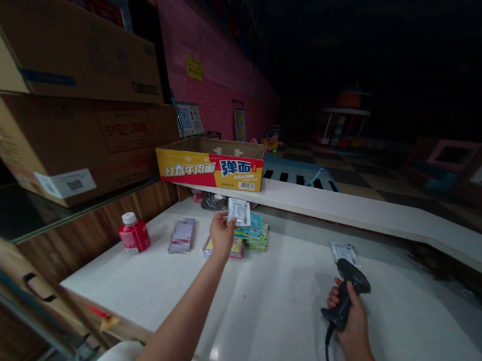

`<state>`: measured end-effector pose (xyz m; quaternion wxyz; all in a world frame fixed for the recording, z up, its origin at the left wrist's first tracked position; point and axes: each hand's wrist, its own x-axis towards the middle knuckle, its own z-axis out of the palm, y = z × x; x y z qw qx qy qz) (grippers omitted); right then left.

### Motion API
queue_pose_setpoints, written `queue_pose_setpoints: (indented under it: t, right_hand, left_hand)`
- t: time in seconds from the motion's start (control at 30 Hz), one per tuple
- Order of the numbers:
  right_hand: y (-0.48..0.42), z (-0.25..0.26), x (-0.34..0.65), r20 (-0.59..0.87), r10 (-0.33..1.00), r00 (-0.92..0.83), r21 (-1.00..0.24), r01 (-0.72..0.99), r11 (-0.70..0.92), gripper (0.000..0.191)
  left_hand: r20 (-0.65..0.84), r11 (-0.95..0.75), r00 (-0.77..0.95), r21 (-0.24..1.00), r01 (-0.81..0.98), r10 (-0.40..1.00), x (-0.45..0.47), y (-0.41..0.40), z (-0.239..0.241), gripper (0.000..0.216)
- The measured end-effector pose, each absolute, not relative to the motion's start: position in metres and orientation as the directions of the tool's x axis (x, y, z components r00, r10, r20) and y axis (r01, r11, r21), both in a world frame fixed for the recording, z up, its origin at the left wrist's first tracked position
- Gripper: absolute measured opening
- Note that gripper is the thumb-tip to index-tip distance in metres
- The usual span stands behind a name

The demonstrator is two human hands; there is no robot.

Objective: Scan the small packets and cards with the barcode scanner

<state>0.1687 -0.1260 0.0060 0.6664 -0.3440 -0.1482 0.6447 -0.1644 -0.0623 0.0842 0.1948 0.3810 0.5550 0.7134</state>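
My left hand (pixel 221 235) is stretched forward and pinches a small white packet (pixel 239 211) above a heap of several colourful packets (pixel 251 236) on the white counter (pixel 276 311). My right hand (pixel 349 318) grips the handle of a black barcode scanner (pixel 349 288), whose cable runs down towards me. The scanner's head points at a single white and green packet (pixel 343 251) lying flat just beyond it.
A red bottle with a white cap (pixel 135 232) and a flat stack of cards (pixel 182 235) lie on the counter's left. A yellow and red carton (pixel 211 164) sits on the raised shelf (pixel 374 217). Large cardboard boxes (pixel 68 102) are stacked at left.
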Motion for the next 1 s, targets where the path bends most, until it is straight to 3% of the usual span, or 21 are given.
queue_pose_setpoints:
  t: [0.17,0.3,0.5,0.77,0.87,1.0]
  right_hand:
    - [-0.125,0.004,0.169,-0.256,0.96,0.117,-0.639,-0.766,-0.077,0.036]
    - [-0.124,0.004,0.168,-0.248,0.961,0.12,-0.646,-0.76,-0.072,0.037]
    - [-0.125,0.005,0.166,-0.233,0.962,0.142,-0.666,-0.744,-0.052,0.036]
    - [-0.123,0.005,0.167,-0.236,0.962,0.138,-0.68,-0.731,-0.062,0.036]
    - [-0.123,0.005,0.167,-0.233,0.963,0.138,-0.678,-0.733,-0.059,0.038]
    - [-0.123,0.005,0.167,-0.237,0.963,0.13,-0.673,-0.737,-0.066,0.036]
  left_hand:
    - [0.227,-0.157,-0.694,0.974,0.164,0.683,-0.194,-0.047,0.086,0.02]
    - [0.208,-0.148,-0.664,0.978,0.146,0.718,-0.194,-0.041,0.082,0.017]
    - [0.309,-0.038,-0.656,0.919,0.393,0.688,-0.191,-0.036,0.083,0.018]
    - [0.423,0.24,-0.614,0.658,0.714,0.666,-0.191,-0.055,0.09,0.024]
    - [0.45,0.28,-0.566,0.555,0.783,0.691,-0.191,-0.061,0.09,0.024]
    - [0.461,0.296,-0.553,0.517,0.803,0.694,-0.19,-0.066,0.09,0.027]
